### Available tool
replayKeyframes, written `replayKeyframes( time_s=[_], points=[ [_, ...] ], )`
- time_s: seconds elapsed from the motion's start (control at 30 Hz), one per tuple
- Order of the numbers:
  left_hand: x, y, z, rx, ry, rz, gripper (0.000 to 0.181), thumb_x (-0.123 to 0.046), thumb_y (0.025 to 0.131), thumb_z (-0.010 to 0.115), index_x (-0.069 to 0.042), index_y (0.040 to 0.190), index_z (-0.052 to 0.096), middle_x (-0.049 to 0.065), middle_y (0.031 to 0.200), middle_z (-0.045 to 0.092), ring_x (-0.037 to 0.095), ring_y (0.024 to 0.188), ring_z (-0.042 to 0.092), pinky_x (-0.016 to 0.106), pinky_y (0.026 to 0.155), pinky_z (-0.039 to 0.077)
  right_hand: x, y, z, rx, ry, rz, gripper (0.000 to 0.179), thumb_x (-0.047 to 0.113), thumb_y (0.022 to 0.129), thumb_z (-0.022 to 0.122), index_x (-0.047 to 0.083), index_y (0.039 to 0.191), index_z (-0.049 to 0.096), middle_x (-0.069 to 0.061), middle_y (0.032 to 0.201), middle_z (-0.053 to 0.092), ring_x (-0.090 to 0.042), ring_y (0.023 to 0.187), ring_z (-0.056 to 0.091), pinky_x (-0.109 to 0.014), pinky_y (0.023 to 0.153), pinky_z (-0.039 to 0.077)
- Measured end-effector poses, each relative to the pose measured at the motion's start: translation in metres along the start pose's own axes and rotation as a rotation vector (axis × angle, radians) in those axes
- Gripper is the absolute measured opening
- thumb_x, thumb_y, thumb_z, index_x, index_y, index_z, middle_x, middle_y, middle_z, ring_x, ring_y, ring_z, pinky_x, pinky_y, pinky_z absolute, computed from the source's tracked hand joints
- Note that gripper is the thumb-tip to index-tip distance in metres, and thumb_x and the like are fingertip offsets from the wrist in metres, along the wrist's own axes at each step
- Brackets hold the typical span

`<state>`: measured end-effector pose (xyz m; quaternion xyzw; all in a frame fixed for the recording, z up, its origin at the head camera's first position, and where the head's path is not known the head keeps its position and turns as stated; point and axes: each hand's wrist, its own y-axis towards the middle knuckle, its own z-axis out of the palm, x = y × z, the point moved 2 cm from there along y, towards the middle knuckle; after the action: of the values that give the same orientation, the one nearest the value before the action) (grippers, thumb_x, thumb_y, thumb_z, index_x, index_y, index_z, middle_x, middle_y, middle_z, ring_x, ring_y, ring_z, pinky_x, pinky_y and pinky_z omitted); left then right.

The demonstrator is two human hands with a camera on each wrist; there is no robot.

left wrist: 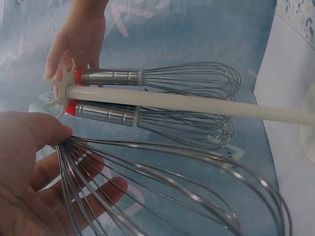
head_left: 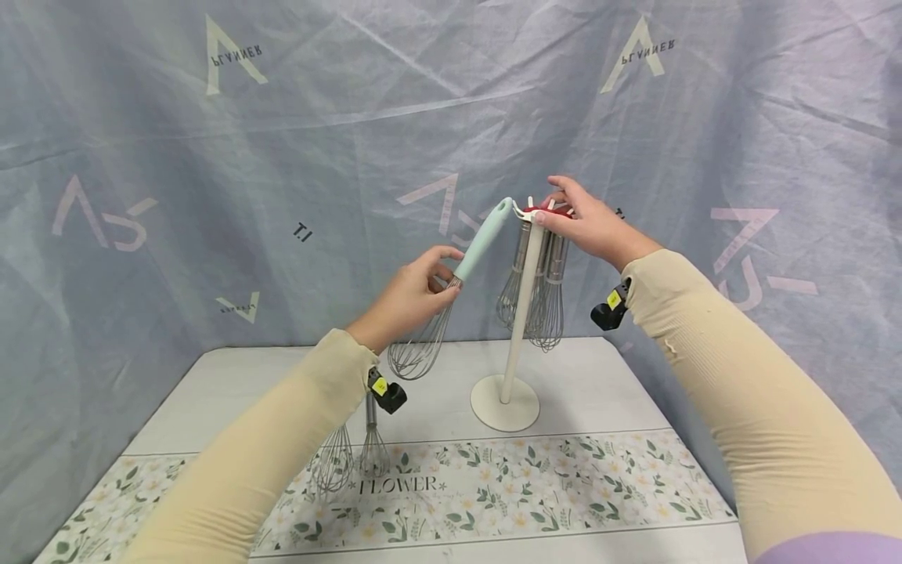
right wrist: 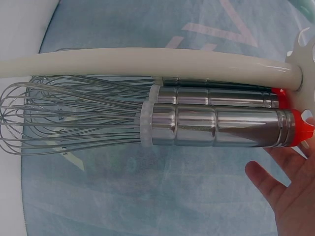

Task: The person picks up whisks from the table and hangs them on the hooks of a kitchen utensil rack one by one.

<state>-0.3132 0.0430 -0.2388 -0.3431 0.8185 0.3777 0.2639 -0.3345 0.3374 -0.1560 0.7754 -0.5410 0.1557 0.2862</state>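
My left hand (head_left: 416, 296) pinches a whisk with a mint green handle (head_left: 482, 241) where its wires meet the handle. The whisk slants, its wire loops (left wrist: 162, 172) hanging down toward the table. The holed end of its handle is right at a hook of the white whisk stand (head_left: 523, 313). At the stand's hooked top, my right hand (head_left: 588, 223) holds on, thumb in front and fingers partly hidden behind. Steel-handled whisks (right wrist: 221, 125) with red ends hang from the other hooks, wires down.
Two more whisks (head_left: 373, 450) are on the table by my left forearm, partly hidden by it. The stand's round base (head_left: 486, 403) rests on the white tabletop (head_left: 239, 392), behind a floral strip (head_left: 564, 486). A grey-blue curtain (head_left: 352, 117) hangs behind.
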Motion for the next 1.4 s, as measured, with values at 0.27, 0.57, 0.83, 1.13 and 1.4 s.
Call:
replayKeyframes(
  time_s=[0.27, 0.57, 0.83, 1.13, 1.4],
  points=[
    [0.0, 0.003, 0.004, 0.001, 0.018, 0.006, 0.045, -0.009, 0.098, 0.067, -0.019, 0.139, 0.051, 0.005, 0.104, 0.07, 0.018, 0.081, 0.068, 0.035, 0.07, 0.056, 0.0, 0.001, 0.002, -0.008, 0.0, 0.004, 0.088, 0.057, 0.099, 0.053, 0.023, 0.164, 0.006, -0.013, 0.158, 0.036, -0.035, 0.144, 0.034, -0.061, 0.113, 0.03],
    [0.0, 0.006, 0.009, 0.015, 0.004, 0.005, 0.046, -0.009, 0.098, 0.066, -0.021, 0.14, 0.051, 0.003, 0.103, 0.069, 0.018, 0.082, 0.068, 0.036, 0.071, 0.056, 0.0, 0.001, 0.003, -0.011, 0.001, 0.002, 0.086, 0.056, 0.1, 0.052, 0.022, 0.164, 0.006, -0.014, 0.158, 0.035, -0.035, 0.144, 0.034, -0.061, 0.114, 0.03],
    [0.004, 0.01, 0.015, 0.01, 0.011, -0.002, 0.046, -0.01, 0.098, 0.067, -0.021, 0.141, 0.052, 0.003, 0.103, 0.069, 0.021, 0.083, 0.069, 0.035, 0.069, 0.055, -0.002, 0.0, 0.003, -0.009, 0.009, 0.0, 0.085, 0.056, 0.1, 0.052, 0.022, 0.164, 0.007, -0.014, 0.159, 0.034, -0.035, 0.145, 0.033, -0.06, 0.114, 0.029],
    [0.01, 0.012, 0.027, 0.008, 0.012, -0.019, 0.049, -0.01, 0.098, 0.067, -0.022, 0.142, 0.051, 0.001, 0.103, 0.069, 0.016, 0.08, 0.066, 0.033, 0.067, 0.055, -0.002, 0.002, 0.004, -0.015, 0.015, -0.006, 0.085, 0.055, 0.1, 0.053, 0.023, 0.164, 0.007, -0.013, 0.159, 0.034, -0.035, 0.144, 0.034, -0.06, 0.114, 0.029],
    [0.019, 0.016, 0.043, -0.018, -0.07, -0.013, 0.05, -0.009, 0.098, 0.066, -0.024, 0.143, 0.049, 0.007, 0.108, 0.07, 0.018, 0.081, 0.067, 0.035, 0.067, 0.055, -0.002, 0.002, 0.004, -0.031, 0.031, -0.01, 0.085, 0.055, 0.1, 0.053, 0.022, 0.164, 0.008, -0.012, 0.159, 0.035, -0.035, 0.142, 0.036, -0.06, 0.113, 0.03]
  ],
)
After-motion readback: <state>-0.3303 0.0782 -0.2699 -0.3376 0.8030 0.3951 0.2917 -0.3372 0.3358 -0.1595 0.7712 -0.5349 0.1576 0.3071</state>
